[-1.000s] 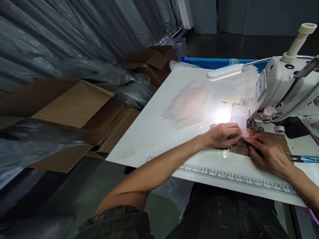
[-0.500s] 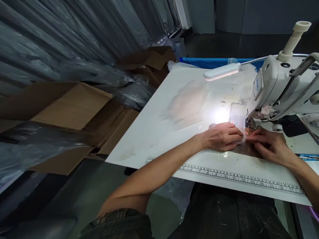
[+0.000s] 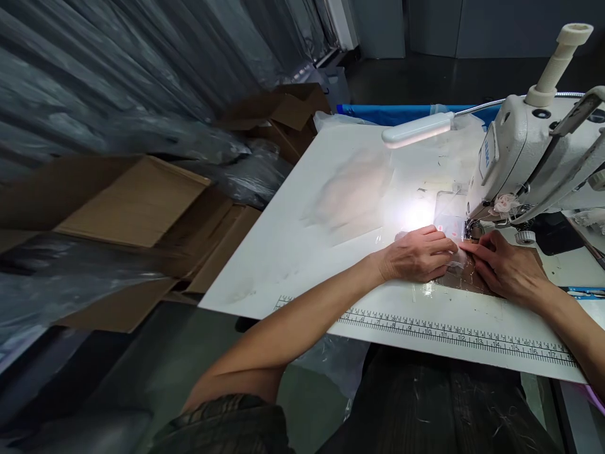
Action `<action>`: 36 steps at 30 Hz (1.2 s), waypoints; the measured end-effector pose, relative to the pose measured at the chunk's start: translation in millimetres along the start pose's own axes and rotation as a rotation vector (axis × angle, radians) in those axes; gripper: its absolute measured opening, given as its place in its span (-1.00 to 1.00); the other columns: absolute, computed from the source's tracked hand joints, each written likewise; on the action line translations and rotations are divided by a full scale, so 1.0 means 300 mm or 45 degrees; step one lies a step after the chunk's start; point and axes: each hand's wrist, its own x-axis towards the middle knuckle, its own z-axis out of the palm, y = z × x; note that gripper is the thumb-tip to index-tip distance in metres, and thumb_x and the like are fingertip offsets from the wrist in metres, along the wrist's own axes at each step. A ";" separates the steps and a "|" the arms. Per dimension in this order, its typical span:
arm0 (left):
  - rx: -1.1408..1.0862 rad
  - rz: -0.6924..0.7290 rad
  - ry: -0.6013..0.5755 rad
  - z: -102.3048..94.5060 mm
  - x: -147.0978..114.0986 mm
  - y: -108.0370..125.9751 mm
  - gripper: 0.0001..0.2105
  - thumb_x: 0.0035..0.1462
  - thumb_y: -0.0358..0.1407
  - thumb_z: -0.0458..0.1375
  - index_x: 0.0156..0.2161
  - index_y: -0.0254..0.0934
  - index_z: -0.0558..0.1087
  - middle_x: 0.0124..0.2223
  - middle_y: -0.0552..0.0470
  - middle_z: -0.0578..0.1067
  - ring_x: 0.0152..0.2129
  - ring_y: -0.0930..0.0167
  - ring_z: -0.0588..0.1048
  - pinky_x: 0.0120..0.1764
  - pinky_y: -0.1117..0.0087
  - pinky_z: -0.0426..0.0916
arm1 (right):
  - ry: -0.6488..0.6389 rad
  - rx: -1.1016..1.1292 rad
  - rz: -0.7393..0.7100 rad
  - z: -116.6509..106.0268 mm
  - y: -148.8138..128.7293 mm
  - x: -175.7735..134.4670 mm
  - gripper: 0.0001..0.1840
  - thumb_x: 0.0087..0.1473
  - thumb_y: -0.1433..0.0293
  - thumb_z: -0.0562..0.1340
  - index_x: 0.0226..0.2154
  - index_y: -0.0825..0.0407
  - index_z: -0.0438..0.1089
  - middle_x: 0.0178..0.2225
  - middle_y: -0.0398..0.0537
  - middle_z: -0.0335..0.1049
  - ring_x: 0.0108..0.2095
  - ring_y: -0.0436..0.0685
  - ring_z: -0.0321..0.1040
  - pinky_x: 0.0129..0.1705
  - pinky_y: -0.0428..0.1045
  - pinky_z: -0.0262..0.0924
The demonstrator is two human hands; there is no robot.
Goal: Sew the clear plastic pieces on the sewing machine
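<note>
1. A clear plastic piece (image 3: pixel 456 257) is lying flat on the white table (image 3: pixel 302 233), right at the foot of the sewing machine (image 3: pixel 529 164), with a brown card piece (image 3: pixel 466 277) lying partly under it.
2. The left hand (image 3: pixel 416 255) is resting palm down on the near left part of the plastic, its fingers lying loosely curled and pressing the sheet to the table rather than closing around it.
3. The right hand (image 3: pixel 508 268) is lying over the brown card, fingers stretched toward the needle area, with the fingertips (image 3: pixel 467 249) pinching or pressing the plastic edge; which of the two cannot be told.
4. The two hands are nearly touching each other just in front of the machine head.
5. A white lamp (image 3: pixel 418 129) on a bendy neck is shining a bright patch onto the table just behind the hands.
6. A printed ruler (image 3: pixel 454 337) is running along the near table edge.
7. A blue-handled tool (image 3: pixel 583 291) is lying to the right of the right hand, only partly in view.
8. Open cardboard boxes (image 3: pixel 137 208) are sitting on the floor to the left, beside hanging plastic sheeting (image 3: pixel 142 69).
</note>
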 end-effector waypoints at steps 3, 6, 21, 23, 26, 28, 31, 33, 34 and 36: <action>-0.039 0.006 -0.080 -0.003 0.000 -0.005 -0.76 0.28 -0.43 -0.04 -0.30 -0.28 0.48 -0.16 -0.02 0.57 -0.38 0.45 0.42 -0.28 0.34 0.35 | -0.023 -0.032 0.011 -0.002 -0.006 0.006 -0.51 0.29 0.21 -0.09 0.08 -0.12 0.41 -0.21 0.09 0.37 -0.56 0.01 0.17 -0.66 -0.06 -0.16; -0.035 0.001 -0.065 -0.006 0.000 -0.005 -0.78 0.31 -0.36 -0.01 -0.26 -0.27 0.48 -0.18 0.00 0.58 -0.38 0.44 0.42 -0.29 0.33 0.33 | 0.005 0.004 0.014 0.005 0.001 -0.001 -0.52 0.29 0.23 -0.08 0.10 -0.14 0.40 -0.20 0.07 0.38 -0.55 0.01 0.20 -0.65 -0.06 -0.09; 0.025 0.030 0.032 0.001 0.002 0.002 -0.84 0.32 -0.40 0.01 -0.23 -0.25 0.44 -0.19 0.06 0.58 -0.40 0.48 0.40 -0.27 0.34 0.29 | 0.061 0.184 0.011 0.020 0.028 -0.038 -0.56 0.27 0.30 0.03 0.11 -0.15 0.42 -0.14 0.08 0.42 -0.32 0.12 0.39 -0.41 0.00 0.30; 0.006 0.029 0.014 0.001 0.002 0.002 -0.83 0.32 -0.40 0.01 -0.22 -0.24 0.45 -0.18 0.06 0.58 -0.40 0.49 0.41 -0.27 0.35 0.29 | 0.064 0.198 0.000 0.022 0.029 -0.039 -0.56 0.28 0.30 0.02 0.11 -0.13 0.42 -0.14 0.09 0.42 -0.31 0.13 0.40 -0.41 0.00 0.30; -0.022 0.008 -0.041 0.002 0.002 0.002 -0.83 0.33 -0.40 0.00 -0.20 -0.23 0.45 -0.17 0.05 0.58 -0.39 0.49 0.42 -0.27 0.34 0.29 | 0.075 0.195 -0.004 0.025 0.028 -0.040 -0.56 0.28 0.31 0.00 0.11 -0.12 0.43 -0.13 0.08 0.43 -0.31 0.11 0.40 -0.40 -0.01 0.31; -0.044 -0.002 -0.060 0.003 0.002 0.002 -0.83 0.32 -0.39 0.01 -0.19 -0.22 0.46 -0.17 0.04 0.58 -0.38 0.48 0.43 -0.27 0.34 0.30 | 0.083 0.180 0.007 0.028 0.026 -0.039 -0.56 0.29 0.30 0.00 0.10 -0.12 0.43 -0.14 0.08 0.43 -0.30 0.12 0.39 -0.40 -0.01 0.31; -0.056 -0.006 -0.055 0.005 0.001 0.002 -0.85 0.31 -0.39 0.03 -0.17 -0.22 0.46 -0.17 0.04 0.58 -0.36 0.47 0.45 -0.27 0.35 0.31 | 0.070 0.173 0.015 0.031 0.023 -0.039 -0.55 0.29 0.28 -0.01 0.10 -0.12 0.43 -0.16 0.09 0.44 -0.32 0.12 0.39 -0.41 -0.01 0.30; -0.042 -0.001 -0.034 0.006 0.001 0.002 -0.85 0.31 -0.39 0.03 -0.17 -0.23 0.46 -0.18 0.04 0.59 -0.36 0.47 0.46 -0.29 0.37 0.32 | 0.056 0.192 0.028 0.030 0.022 -0.041 -0.55 0.29 0.27 -0.01 0.11 -0.12 0.42 -0.16 0.09 0.44 -0.32 0.12 0.40 -0.42 -0.01 0.30; -0.034 0.002 -0.015 0.005 0.001 0.003 -0.85 0.31 -0.39 0.03 -0.17 -0.24 0.46 -0.18 0.05 0.59 -0.37 0.47 0.46 -0.30 0.37 0.32 | 0.062 0.218 0.037 0.029 0.021 -0.043 -0.55 0.29 0.28 0.00 0.11 -0.12 0.43 -0.15 0.09 0.44 -0.32 0.12 0.41 -0.41 -0.01 0.32; -0.027 0.011 0.028 0.004 0.002 0.005 -0.85 0.31 -0.39 0.03 -0.19 -0.25 0.47 -0.18 0.05 0.59 -0.39 0.48 0.46 -0.32 0.38 0.33 | 0.110 0.311 0.050 0.023 0.022 -0.048 -0.55 0.29 0.30 -0.01 0.09 -0.08 0.44 -0.14 0.10 0.44 -0.30 0.12 0.42 -0.36 0.01 0.36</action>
